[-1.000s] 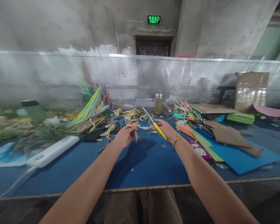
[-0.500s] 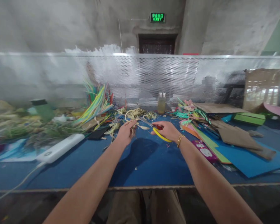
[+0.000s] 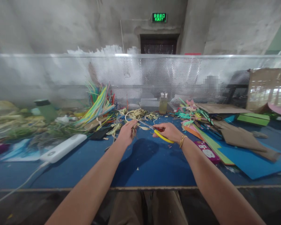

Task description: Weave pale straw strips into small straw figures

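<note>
In front of me over the blue table, my right hand (image 3: 170, 132) is closed round the handles of a pair of scissors (image 3: 163, 137), with a yellow loop and red parts showing. The metal blades point left toward my left hand (image 3: 127, 133). Its fingers are pinched on a bunch of pale dried plant strips (image 3: 134, 127), partly hidden by the hand. The blade tips lie close to those fingers; I cannot tell whether they touch the strips. Behind the hands is a pile of pale dried strips (image 3: 140, 114).
At left, a white power bank (image 3: 63, 148) trails a cable, beside dried greenery (image 3: 46, 137) and bundled coloured stems (image 3: 97, 106). A bottle (image 3: 163, 104) stands at the back. Cardboard (image 3: 242, 136), blue sheets (image 3: 250, 164) and a purple pack (image 3: 207, 152) lie right. A perforated metal screen (image 3: 152, 72) closes the far side.
The whole view has shifted slightly, so things appear a little farther right. Both hands keep their holds and almost the same places; the scissors' angle looks nearly unchanged.
</note>
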{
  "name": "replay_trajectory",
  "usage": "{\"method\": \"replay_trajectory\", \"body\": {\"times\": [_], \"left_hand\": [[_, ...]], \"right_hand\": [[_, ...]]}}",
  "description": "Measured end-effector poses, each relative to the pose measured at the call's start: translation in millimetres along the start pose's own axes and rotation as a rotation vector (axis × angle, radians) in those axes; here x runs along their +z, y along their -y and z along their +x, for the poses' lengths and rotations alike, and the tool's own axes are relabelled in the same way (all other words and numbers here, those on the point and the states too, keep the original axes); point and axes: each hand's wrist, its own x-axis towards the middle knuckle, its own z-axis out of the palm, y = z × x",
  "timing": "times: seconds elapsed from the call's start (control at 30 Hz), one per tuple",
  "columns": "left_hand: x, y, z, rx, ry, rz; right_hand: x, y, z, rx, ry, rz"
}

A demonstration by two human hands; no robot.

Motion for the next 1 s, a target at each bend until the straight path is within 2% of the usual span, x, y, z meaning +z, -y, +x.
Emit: {"method": "replay_trajectory", "body": {"times": [0.47, 0.7, 1.0], "left_hand": [[0.6, 0, 1, -0.011, 0.002, -0.003], [0.1, 0, 2, -0.019, 0.013, -0.013], [-1.3, 2, 4, -0.004, 0.028, -0.008]], "right_hand": [[1, 2, -1, 0.014, 0.004, 0.042], [0, -3, 1, 0.052, 0.080, 0.158], [4, -9, 3, 0.081, 0.116, 0.256]]}}
